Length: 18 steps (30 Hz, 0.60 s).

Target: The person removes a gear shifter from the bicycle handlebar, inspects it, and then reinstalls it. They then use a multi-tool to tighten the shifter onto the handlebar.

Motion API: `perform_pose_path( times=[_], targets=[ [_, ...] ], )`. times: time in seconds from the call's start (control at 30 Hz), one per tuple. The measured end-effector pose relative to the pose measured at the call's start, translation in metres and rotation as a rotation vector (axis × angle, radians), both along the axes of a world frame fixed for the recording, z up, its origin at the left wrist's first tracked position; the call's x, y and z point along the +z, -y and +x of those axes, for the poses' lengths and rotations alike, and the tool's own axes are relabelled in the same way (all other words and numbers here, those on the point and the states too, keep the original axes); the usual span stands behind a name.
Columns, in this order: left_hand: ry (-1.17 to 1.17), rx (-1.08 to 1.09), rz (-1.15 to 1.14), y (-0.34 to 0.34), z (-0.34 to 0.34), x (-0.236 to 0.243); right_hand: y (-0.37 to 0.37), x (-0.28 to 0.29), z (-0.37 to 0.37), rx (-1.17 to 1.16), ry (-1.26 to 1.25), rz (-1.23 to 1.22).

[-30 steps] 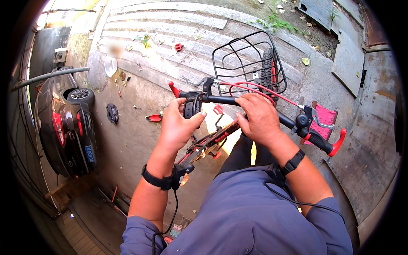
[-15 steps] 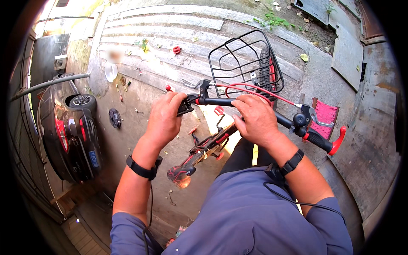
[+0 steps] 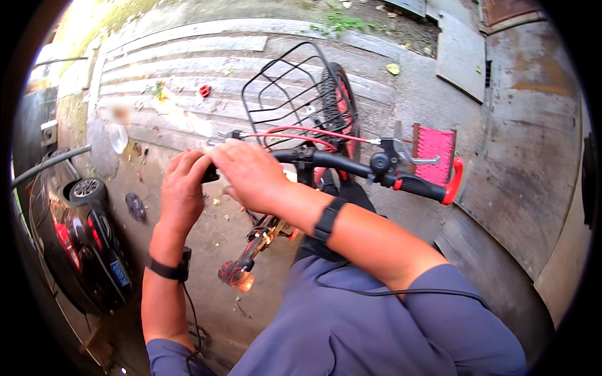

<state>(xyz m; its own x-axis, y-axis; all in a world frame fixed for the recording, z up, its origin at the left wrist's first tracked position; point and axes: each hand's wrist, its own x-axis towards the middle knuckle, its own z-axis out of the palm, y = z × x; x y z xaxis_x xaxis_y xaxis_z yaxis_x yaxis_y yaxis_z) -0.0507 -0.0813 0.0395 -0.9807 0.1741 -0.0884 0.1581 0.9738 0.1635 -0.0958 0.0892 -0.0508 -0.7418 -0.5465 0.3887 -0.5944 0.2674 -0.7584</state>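
A bicycle stands before me, with a black handlebar [image 3: 342, 164], red cables and a black wire front basket [image 3: 291, 94]. My left hand [image 3: 183, 188] is curled around the handlebar's left end, where the grip is mostly hidden. Just right of it, my right hand [image 3: 248, 172] lies over the bar beside the left brake lever [image 3: 227, 135], fingers bent down around it. A small black part [image 3: 211, 173] shows between the hands. On the free right side are a bell [image 3: 380, 163], a brake lever [image 3: 426, 160] and a black grip [image 3: 423, 187] with a red bar end [image 3: 453, 182].
The bicycle's saddle [image 3: 235, 274] is below my left hand. A dark car [image 3: 75, 238] stands at the left. A pink woven rack [image 3: 434, 150] lies at the right, near large boards [image 3: 520, 144]. A red object [image 3: 204, 91] and a white bowl [image 3: 118, 138] lie on the ground.
My right hand has slid leftward along the handlebar from near its middle to close beside my left hand. The whole view has shifted, moving the bicycle left in the picture.
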Motion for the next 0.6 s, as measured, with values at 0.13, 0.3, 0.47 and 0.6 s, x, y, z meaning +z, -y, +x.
perform_pose_path(
  times=[0.13,0.3,0.47,0.6],
  targets=[
    [-0.012,0.01,0.046,0.0,0.002,-0.003,0.018,-0.006,-0.01,0.164,0.218,0.128],
    [-0.057,0.175,0.104,0.01,0.019,-0.014,0.02,-0.002,-0.02,0.289,0.317,0.221],
    [-0.086,0.434,0.373,0.014,0.038,-0.023,0.017,-0.009,-0.017,0.28,0.299,0.153],
    [0.477,1.165,1.269,0.018,0.027,0.0,0.013,-0.012,-0.019,0.296,0.313,0.151]
  ],
)
